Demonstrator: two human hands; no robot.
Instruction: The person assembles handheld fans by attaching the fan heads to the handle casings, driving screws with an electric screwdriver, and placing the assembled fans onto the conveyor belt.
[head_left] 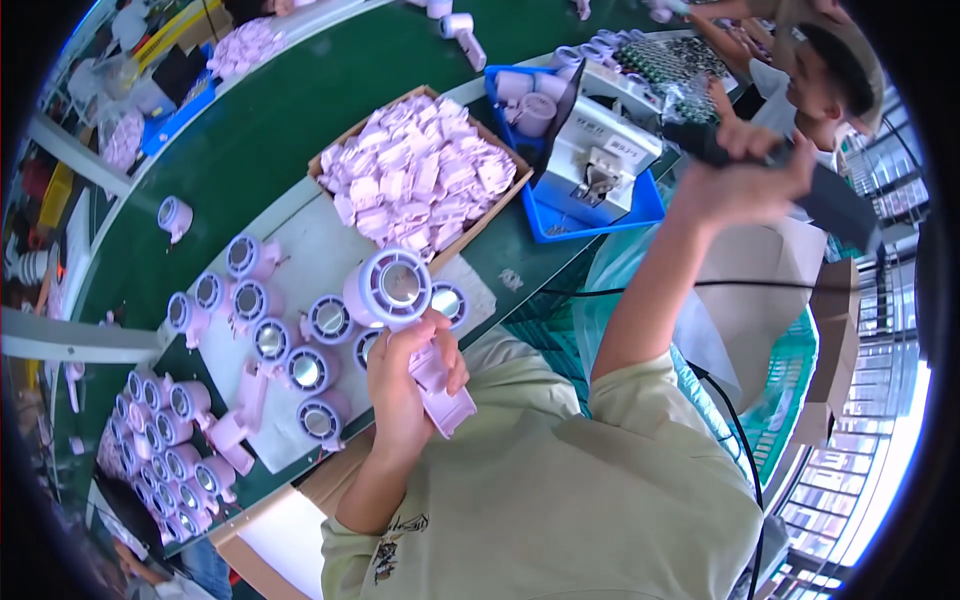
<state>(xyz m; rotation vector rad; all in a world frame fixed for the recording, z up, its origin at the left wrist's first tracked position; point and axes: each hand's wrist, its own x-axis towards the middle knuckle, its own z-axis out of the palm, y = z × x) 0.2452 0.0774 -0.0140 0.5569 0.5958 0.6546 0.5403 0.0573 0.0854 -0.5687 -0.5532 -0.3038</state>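
My left hand [410, 365] is wrapped round the handle of a lilac handheld fan [392, 288]. The fan's round head, with a shiny centre, points up. Off to the right my raised right hand [745, 185] is closed round a dark, elongated object [835, 200]. Blur hides what kind of thing that is. On the grey mat [310, 222] beside my left hand stand several more lilac fan heads [313, 368]. Loose lilac handle pieces [235, 430] lie at the mat's left edge. Beyond the held fan is a cardboard box [520, 178] heaped with small lilac plastic parts [425, 165].
A metal machine [598, 150] sits in a blue tray [640, 215] at the far right of the bench. Many fan heads [165, 455] crowd the left corner. A black cord [740, 283] crosses near a green basket [785, 400]. Another person [815, 100] sits at the upper right.
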